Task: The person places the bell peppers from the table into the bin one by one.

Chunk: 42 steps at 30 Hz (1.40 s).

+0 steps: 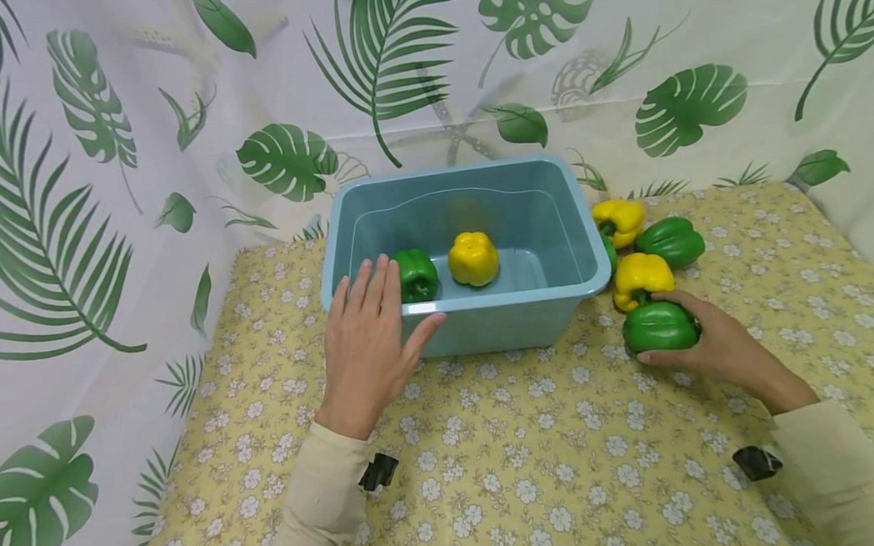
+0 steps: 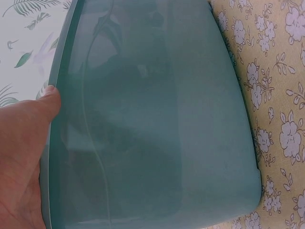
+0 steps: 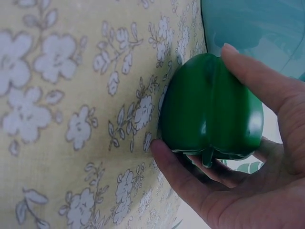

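Note:
My right hand [image 1: 719, 346] grips a green bell pepper [image 1: 661, 326] at the table, to the right of a blue-grey plastic tub [image 1: 496, 326]. In the right wrist view, thumb and fingers sit around this same green pepper [image 3: 212, 107], its stem facing the palm. My left hand [image 1: 366, 344] rests on the tub's near rim at the left, fingers extended over the edge; its thumb [image 2: 50, 100] lies along the rim in the left wrist view. Inside the tub are a green bell pepper [image 1: 416, 276], partly behind my left fingers, and a yellow bell pepper [image 1: 474, 259].
Right of the tub, close to its wall, lie a yellow pepper [image 1: 620, 222], another yellow one [image 1: 643, 277], a green one [image 1: 670, 242] and a partly hidden green one. A floral cloth [image 1: 524, 468] covers the table. A leaf-print curtain [image 1: 425, 82] hangs behind.

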### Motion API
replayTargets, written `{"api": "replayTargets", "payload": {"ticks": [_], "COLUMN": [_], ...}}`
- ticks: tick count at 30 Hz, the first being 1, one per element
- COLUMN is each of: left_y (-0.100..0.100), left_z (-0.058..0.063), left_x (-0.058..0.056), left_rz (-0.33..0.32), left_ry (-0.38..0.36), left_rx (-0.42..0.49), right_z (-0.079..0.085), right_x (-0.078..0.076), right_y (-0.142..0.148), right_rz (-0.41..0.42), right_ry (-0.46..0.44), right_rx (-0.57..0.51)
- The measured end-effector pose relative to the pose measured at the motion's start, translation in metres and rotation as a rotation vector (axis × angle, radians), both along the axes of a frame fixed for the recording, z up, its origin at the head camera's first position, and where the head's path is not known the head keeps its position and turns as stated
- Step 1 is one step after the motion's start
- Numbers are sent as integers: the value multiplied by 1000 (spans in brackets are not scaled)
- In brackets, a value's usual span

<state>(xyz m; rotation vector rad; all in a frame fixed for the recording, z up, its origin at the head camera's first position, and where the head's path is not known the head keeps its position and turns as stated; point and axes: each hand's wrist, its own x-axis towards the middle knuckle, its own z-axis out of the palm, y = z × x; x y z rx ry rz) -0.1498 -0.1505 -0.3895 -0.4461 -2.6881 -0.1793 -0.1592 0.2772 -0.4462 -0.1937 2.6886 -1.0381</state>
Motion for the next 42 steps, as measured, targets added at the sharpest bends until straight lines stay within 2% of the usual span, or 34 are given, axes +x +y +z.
{"api": "replayTargets", "payload": {"ticks": [33,42], "left_y": [0,0], "left_z": [-1,-1], "left_x": [0,-1], "left_rz": [6,-1], "left_ry": [5,10], "left_rx": [-8,-6], "right_z": [-2,-5], "right_x": [6,6], "right_y": [3,4], "right_rz": [-1,6], "right_ry": [33,38], "right_rx": [33,7]}}
